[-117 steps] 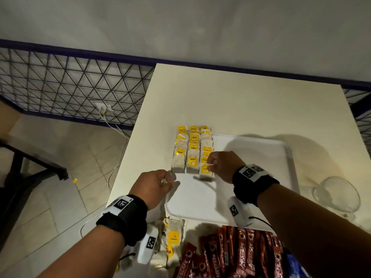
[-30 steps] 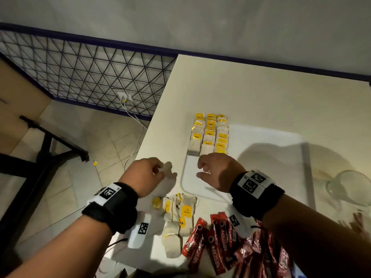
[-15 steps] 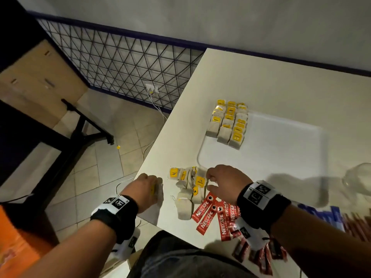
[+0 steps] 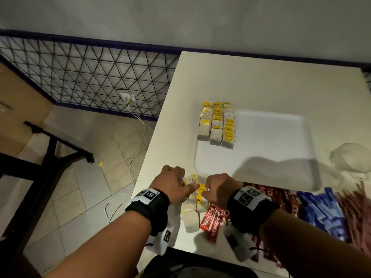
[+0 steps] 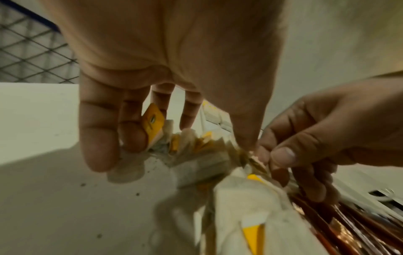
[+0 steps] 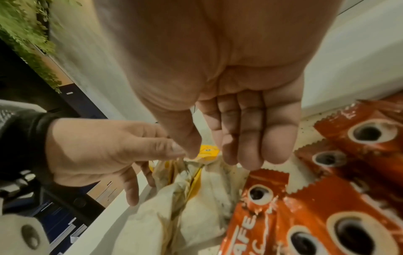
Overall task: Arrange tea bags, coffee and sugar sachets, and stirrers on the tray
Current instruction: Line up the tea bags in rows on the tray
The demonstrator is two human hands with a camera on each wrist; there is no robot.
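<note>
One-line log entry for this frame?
left hand: grips loose yellow-tagged tea bags | right hand: pinches one | white plastic tray: three rows

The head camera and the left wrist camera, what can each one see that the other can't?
Only the head view shows the white tray with three neat rows of tea bags on it, the blue sachets and a clear glass on the right.

Only the left wrist view shows, from below, a yellow tea bag tag caught among the left hand's curled fingers.

Both show the left hand, the right hand and the loose tea bag pile between them.
</note>
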